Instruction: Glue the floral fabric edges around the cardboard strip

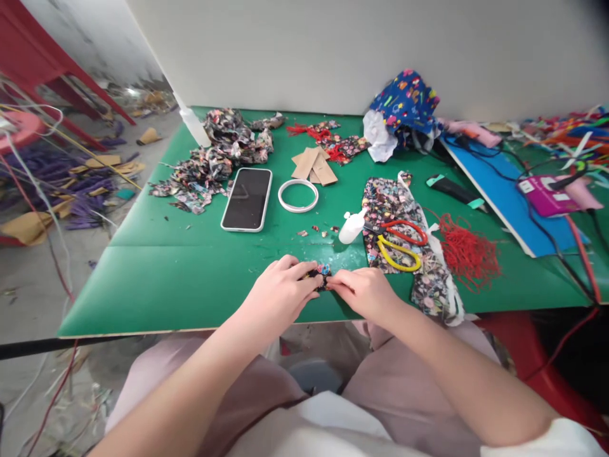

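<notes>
A: Hands first, quick. Where are they?

B: Both at the near edge of the green table (157, 279), meeting in the middle. Left hand (280, 293) and right hand (364, 293) pinch the same small floral fabric piece (322, 273) from either side. It's on the mat, right between the fingertips.

A: Finger state?

B: Left fingers (304, 271) curled in, grasping the piece. Right fingers (339, 284) pinched on its other end. Neither is loose. Most of the piece is hidden under the fingers, so I can't tell its shape.

A: What's around?

B: Just beyond the hands, a small white glue bottle (352, 227) lying tilted. Right of that, a printed fabric strip (399, 209) with scissors (398, 241) on top, red and yellow handles. Red thread bundle (469, 252) beside the strip, further right.

A: Left side?

B: Phone (247, 198) face up, screen dark. White ring (298, 195) just beside it. Cardboard pieces (314, 165) behind the ring. Heap of fabric scraps (214, 158) at far left of the table.

A: Back?

B: Blue patterned cloth bundle (404, 105) near the wall. Blue board (504, 190) at right, cables across it.
</notes>
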### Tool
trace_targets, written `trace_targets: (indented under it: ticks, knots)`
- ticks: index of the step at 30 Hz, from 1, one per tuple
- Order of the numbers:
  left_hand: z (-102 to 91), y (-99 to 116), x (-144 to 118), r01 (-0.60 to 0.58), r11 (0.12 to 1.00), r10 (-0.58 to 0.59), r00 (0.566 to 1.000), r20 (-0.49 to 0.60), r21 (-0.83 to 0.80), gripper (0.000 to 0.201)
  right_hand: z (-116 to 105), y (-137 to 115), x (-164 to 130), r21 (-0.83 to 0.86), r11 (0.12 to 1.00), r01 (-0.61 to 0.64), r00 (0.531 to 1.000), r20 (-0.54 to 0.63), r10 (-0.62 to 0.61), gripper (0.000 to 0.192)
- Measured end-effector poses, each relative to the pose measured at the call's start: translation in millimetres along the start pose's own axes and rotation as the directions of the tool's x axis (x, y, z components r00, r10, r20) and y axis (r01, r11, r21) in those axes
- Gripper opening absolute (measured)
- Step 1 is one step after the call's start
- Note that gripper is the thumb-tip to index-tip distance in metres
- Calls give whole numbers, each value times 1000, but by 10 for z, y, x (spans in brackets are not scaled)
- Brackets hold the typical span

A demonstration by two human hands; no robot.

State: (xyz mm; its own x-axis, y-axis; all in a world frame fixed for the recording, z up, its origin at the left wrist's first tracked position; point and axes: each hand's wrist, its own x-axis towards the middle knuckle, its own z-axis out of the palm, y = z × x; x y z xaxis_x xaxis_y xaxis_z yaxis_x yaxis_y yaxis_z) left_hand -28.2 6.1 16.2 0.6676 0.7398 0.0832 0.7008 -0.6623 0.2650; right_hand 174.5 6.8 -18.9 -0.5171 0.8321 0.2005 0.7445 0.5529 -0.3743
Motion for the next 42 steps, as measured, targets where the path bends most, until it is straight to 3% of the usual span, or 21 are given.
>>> trace_targets:
  ticks: [13, 19, 26, 36, 42]
  knots:
    - [8, -15, -13, -30, 998, 32, 999, -43, 50, 22, -127, -28, 117, 9, 999, -51, 986, 162, 49, 15]
    - [19, -36, -14, -41, 997, 44, 998, -52, 61, 24, -100, -15, 79, 68, 997, -43, 998, 52, 39, 17]
    - [0, -32, -36, -52, 995, 59, 996, -69, 90, 23, -171, -3, 116, 148, 984, -98, 971, -201, 127, 21]
    - [-7, -31, -32, -51, 995, 57, 995, -77, 80, 25, -141, -10, 123, 183, 979, -87, 986, -121, 111, 22]
    - [-15, -38, -26, -58, 995, 64, 995, -81, 79, 25, -122, -1, 114, 146, 987, -61, 988, -135, 81, 22]
